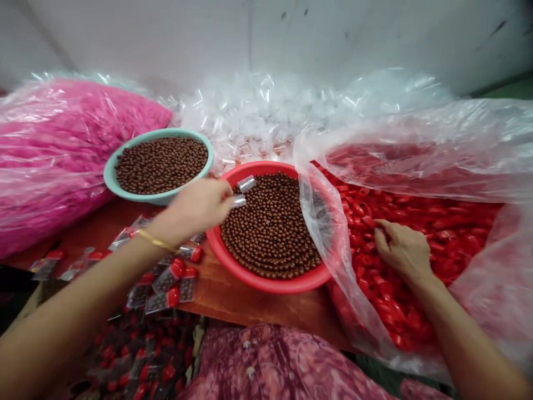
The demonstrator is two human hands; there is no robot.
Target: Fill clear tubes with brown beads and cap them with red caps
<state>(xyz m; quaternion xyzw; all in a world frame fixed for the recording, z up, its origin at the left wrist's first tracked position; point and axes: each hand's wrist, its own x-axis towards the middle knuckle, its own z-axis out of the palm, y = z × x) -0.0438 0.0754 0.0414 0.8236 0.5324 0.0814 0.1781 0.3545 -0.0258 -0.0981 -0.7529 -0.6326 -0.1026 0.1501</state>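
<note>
Over the left rim of the red basin (pixel 233 266) of brown beads (pixel 270 228), my left hand (pixel 204 205) is closed, with a clear tube (pixel 238 201) and a bit of red at its fingertips. A second clear tube (pixel 246 184) shows just beyond, at the basin's back left; whether the hand touches it, I cannot tell. On the right, my right hand (pixel 402 247) reaches into an open plastic bag of red caps (pixel 375 283), thumb and forefinger pinched at a red cap (pixel 368 221).
A light green basin (pixel 110 172) of brown beads stands back left, beside a bag of pink pieces (pixel 54 144). Clear pieces (pixel 250 122) lie along the wall. Filled, red-capped tubes (pixel 166 278) lie on the table's left part, with more in a container below. Bag plastic overlaps the red basin's right side.
</note>
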